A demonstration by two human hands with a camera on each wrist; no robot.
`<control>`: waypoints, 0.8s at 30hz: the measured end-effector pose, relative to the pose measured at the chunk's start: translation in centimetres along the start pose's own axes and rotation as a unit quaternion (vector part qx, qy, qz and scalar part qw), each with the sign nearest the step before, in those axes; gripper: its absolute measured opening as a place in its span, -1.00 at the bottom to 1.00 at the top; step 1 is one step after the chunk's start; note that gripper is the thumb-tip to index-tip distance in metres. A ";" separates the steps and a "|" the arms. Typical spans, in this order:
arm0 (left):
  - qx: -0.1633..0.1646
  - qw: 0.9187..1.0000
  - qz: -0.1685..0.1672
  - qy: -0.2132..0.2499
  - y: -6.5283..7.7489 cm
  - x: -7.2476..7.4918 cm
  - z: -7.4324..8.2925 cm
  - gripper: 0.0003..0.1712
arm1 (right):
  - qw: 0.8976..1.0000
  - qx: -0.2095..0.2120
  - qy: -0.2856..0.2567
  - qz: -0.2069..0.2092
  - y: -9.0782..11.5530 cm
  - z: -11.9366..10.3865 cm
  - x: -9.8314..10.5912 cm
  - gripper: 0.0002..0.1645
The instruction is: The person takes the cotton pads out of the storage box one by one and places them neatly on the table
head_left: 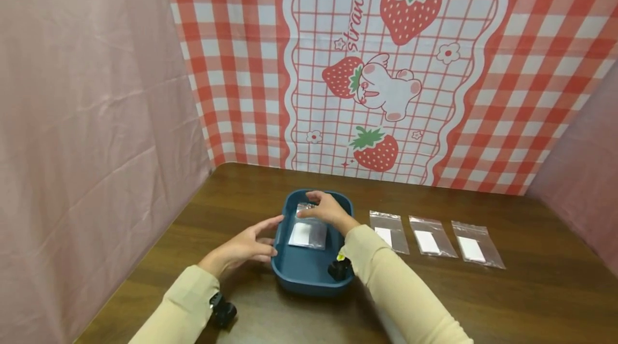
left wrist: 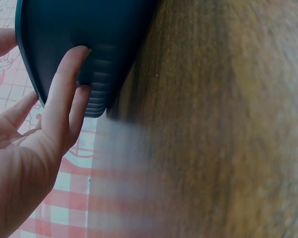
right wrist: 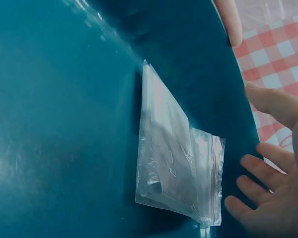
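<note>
A clear zip bag (head_left: 307,232) is seen lying inside the blue tray (head_left: 295,274) at the counter's (head_left: 483,301) centre. The tray's 9 o'clock wall is touched by the left hand (head_left: 246,247), its grip relaxed and empty. The right hand (head_left: 325,209) is held with fingers spread above the bag's 12 o'clock end, gripping nothing.

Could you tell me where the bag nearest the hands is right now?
In the head view, the bag lies inside the blue tray, just under the right hand.
</note>
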State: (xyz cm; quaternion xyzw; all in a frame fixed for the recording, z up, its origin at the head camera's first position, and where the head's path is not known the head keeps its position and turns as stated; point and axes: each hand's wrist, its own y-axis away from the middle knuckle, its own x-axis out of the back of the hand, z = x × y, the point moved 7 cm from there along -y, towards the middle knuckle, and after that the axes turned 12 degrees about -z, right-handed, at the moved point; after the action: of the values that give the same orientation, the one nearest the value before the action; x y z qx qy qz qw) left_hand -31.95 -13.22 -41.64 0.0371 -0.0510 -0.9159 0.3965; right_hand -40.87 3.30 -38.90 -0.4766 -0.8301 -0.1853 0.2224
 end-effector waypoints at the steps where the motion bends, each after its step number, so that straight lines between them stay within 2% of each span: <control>1: -0.002 1.000 -0.001 -0.003 0.0 0.0 0.1 -0.09 | 1.000 0.001 0.008 -0.012 0.0 -0.1 -0.2 -0.20; 6: -0.001 1.000 0.001 -0.005 0.1 0.0 0.1 -0.09 | 0.996 -0.012 0.057 -0.071 0.1 0.0 -1.0 -0.09; 12: 0.003 1.000 0.000 0.000 0.1 0.0 0.0 -0.10 | 0.981 -0.034 0.110 -0.154 0.4 0.4 -2.2 0.01; 17: 0.003 1.000 -0.001 0.003 0.0 0.0 0.0 -0.09 | 0.965 -0.041 0.147 -0.213 0.7 0.5 -3.0 -0.06; 22: -0.002 1.000 -0.005 0.006 -0.1 0.0 0.0 -0.09 | 0.959 -0.048 0.138 -0.242 0.8 0.7 -3.3 -0.16; 24: -0.004 1.000 -0.007 0.008 -0.1 -0.1 0.0 -0.09 | 0.957 -0.038 0.155 -0.242 0.7 0.6 -3.3 -0.19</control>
State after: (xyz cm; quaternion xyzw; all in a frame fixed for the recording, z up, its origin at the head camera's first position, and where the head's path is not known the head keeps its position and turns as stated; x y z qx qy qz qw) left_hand -31.94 -13.13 -41.65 0.0432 -0.0438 -0.9186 0.3904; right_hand -38.89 1.61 -41.16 -0.2349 -0.8684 -0.3367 0.2780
